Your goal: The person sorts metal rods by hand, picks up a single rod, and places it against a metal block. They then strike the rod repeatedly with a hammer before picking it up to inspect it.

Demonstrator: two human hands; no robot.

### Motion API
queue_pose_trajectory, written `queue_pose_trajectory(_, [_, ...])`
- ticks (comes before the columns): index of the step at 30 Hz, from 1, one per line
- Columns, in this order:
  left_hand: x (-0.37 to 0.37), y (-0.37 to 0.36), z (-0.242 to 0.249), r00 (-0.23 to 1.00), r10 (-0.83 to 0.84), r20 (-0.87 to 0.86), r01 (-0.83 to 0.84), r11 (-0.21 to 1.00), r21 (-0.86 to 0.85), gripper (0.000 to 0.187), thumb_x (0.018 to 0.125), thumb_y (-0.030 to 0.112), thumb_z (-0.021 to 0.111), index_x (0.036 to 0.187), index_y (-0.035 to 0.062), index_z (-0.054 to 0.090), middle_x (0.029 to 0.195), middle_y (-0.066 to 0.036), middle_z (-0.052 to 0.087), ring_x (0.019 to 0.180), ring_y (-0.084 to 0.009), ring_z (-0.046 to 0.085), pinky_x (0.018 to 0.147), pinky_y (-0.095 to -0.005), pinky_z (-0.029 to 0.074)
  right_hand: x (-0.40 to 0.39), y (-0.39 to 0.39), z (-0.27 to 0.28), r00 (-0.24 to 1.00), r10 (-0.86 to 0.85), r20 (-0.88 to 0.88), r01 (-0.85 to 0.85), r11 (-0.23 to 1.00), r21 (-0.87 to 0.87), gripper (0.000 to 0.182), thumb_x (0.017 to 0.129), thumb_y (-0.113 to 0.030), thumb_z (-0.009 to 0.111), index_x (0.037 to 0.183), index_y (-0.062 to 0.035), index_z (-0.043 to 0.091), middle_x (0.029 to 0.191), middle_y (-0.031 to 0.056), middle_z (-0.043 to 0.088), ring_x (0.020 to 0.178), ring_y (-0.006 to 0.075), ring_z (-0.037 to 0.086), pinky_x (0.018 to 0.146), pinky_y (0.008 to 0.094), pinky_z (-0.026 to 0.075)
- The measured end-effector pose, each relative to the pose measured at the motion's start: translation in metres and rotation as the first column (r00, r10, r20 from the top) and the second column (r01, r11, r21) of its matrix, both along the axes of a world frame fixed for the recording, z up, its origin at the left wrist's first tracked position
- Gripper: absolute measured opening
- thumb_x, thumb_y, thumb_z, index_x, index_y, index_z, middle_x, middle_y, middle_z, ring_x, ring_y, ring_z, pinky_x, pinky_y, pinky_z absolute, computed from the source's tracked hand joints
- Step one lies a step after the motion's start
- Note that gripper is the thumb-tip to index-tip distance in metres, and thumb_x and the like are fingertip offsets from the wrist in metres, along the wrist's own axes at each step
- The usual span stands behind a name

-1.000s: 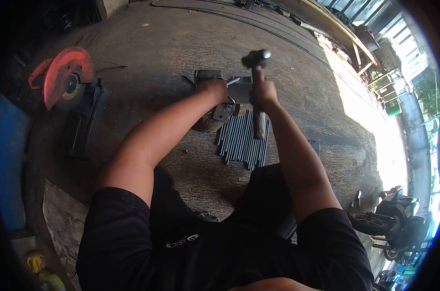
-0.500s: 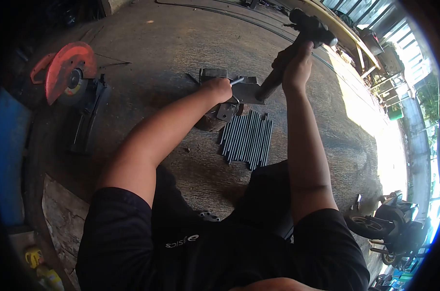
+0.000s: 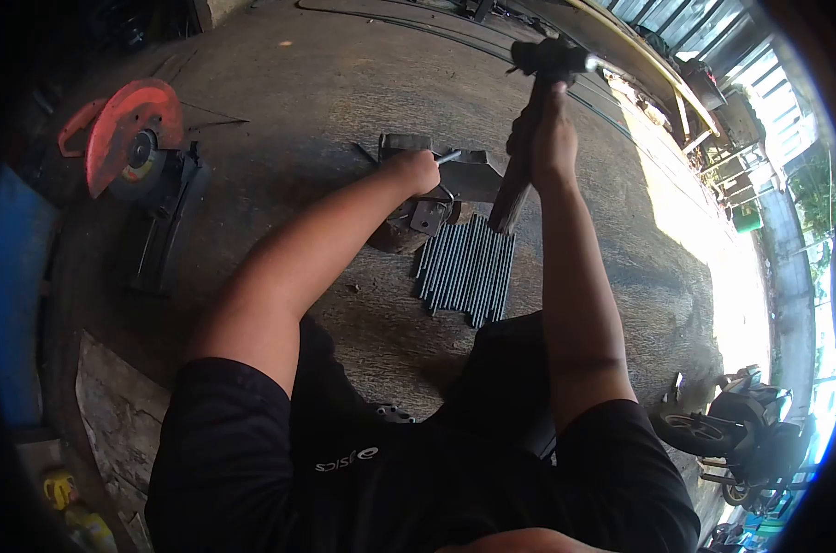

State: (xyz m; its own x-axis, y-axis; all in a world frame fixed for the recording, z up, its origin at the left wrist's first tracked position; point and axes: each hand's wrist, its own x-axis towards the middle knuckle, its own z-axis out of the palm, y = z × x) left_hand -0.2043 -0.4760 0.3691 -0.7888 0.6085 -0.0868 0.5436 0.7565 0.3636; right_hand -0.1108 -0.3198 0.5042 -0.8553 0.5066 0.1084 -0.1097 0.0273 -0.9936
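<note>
My left hand (image 3: 412,173) is closed around a thin metal rod (image 3: 449,157), whose end sticks out to the right of the fist. Beneath that hand lies a dark steel block (image 3: 479,177) with angled plates, on a round stump-like base (image 3: 400,236). A small metal plate with a hole (image 3: 427,217) sits at the block's near side. Raised at the right, my right hand (image 3: 553,143) is wrapped round the handle of a hammer (image 3: 549,63), its head up and away from the rod. Near the block, many cut metal rods (image 3: 466,272) lie side by side on the ground.
A cut-off saw with a red guard (image 3: 137,134) stands at the left. Long rods (image 3: 418,28) lie across the floor at the back. To the right are a wooden bench (image 3: 685,92) and a parked motorcycle (image 3: 741,415). A blue panel (image 3: 12,295) is at far left.
My right hand and the hammer have moved left and slightly down, with the head still raised. The left hand stays on the rod at the block.
</note>
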Motion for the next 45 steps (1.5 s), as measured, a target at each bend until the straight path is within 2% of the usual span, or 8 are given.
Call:
queue_pose_trajectory(4, [-0.021,0.005,-0.020,0.999,0.015,0.048,-0.016,1.000,0.017,0.036,0.095,0.026,0.043,0.099,-0.0026,0.065,0.101,-0.024,0.064,0.096,-0.0406,0.062,0.085,-0.0476,0.048,-0.008,0.004,-0.002,0.939,-0.033,-0.342,0.053,0.997,0.051,0.073,0.095,-0.061,0.035,0.084,0.0062,0.058,0.065,0.0135,0.058,0.056,0.0258,0.060,0.054,0.0394,0.048])
queue_pose_trajectory(8, [-0.016,0.006,-0.015,0.997,0.004,0.078,-0.001,0.999,-0.036,0.037,0.094,0.027,0.045,0.101,-0.0024,0.066,0.109,-0.024,0.063,0.101,-0.0403,0.061,0.087,-0.0457,0.048,-0.016,0.007,-0.111,0.797,-0.202,0.570,-0.215,0.786,0.579,0.087,0.089,-0.070,0.032,0.111,0.0095,0.060,0.097,0.0340,0.063,0.102,0.0438,0.060,0.088,0.0447,0.045])
queue_pose_trajectory(15, [-0.041,0.013,-0.039,0.999,0.035,0.042,-0.033,0.998,-0.061,0.039,0.096,0.028,0.042,0.102,-0.0025,0.066,0.109,-0.024,0.063,0.103,-0.0379,0.061,0.090,-0.0456,0.048,0.009,0.001,-0.067,0.786,0.042,0.617,-0.157,0.978,0.134,0.084,0.087,-0.071,0.042,0.101,0.0092,0.062,0.083,0.0199,0.063,0.074,0.0297,0.064,0.065,0.0380,0.051])
queue_pose_trajectory(23, [-0.011,-0.003,-0.003,0.994,-0.101,-0.050,0.096,0.992,-0.082,0.041,0.097,0.026,0.037,0.100,-0.0029,0.066,0.105,-0.023,0.064,0.100,-0.0381,0.062,0.088,-0.0460,0.048,-0.012,0.000,-0.029,0.956,-0.059,-0.288,0.089,0.992,0.093,0.073,0.092,-0.064,0.037,0.077,0.0047,0.056,0.059,0.0119,0.057,0.051,0.0218,0.059,0.048,0.0342,0.048])
queue_pose_trajectory(25, [-0.027,0.003,-0.026,0.993,-0.115,-0.026,0.110,0.984,-0.141,0.042,0.097,0.026,0.037,0.101,-0.0025,0.066,0.107,-0.024,0.064,0.102,-0.0380,0.061,0.089,-0.0459,0.048,-0.021,0.012,-0.100,0.976,-0.212,0.050,0.150,0.820,0.553,0.078,0.089,-0.069,0.038,0.081,0.0057,0.059,0.063,0.0149,0.059,0.055,0.0245,0.062,0.049,0.0374,0.049])
queue_pose_trajectory(31, [-0.011,0.003,-0.008,1.000,0.024,0.007,-0.023,0.997,-0.069,0.045,0.099,0.031,0.033,0.105,0.0002,0.066,0.110,-0.027,0.062,0.106,-0.0387,0.059,0.092,-0.0462,0.046,0.002,0.010,-0.106,0.791,0.016,0.611,-0.102,0.989,0.105,0.081,0.086,-0.071,0.043,0.087,0.0077,0.061,0.070,0.0158,0.060,0.059,0.0272,0.062,0.051,0.0383,0.050])
queue_pose_trajectory(42, [-0.013,0.005,-0.014,0.995,-0.075,-0.069,0.068,0.993,-0.091,0.053,0.101,0.032,0.027,0.099,-0.0050,0.066,0.102,-0.025,0.065,0.098,-0.0395,0.062,0.087,-0.0479,0.048,-0.007,0.002,-0.018,0.983,-0.024,-0.180,0.040,0.995,0.088,0.066,0.093,-0.060,0.041,0.084,0.0037,0.057,0.061,0.0102,0.057,0.052,0.0203,0.060,0.047,0.0328,0.048])
queue_pose_trajectory(45, [-0.022,0.012,-0.021,0.998,-0.063,0.027,0.067,0.980,-0.185,0.055,0.101,0.035,0.028,0.101,-0.0048,0.065,0.106,-0.026,0.063,0.101,-0.0401,0.061,0.089,-0.0467,0.048,-0.011,0.006,-0.089,0.872,-0.154,0.465,-0.120,0.853,0.508,0.083,0.090,-0.068,0.037,0.099,0.0118,0.059,0.069,0.0190,0.062,0.060,0.0289,0.064,0.055,0.0397,0.051])
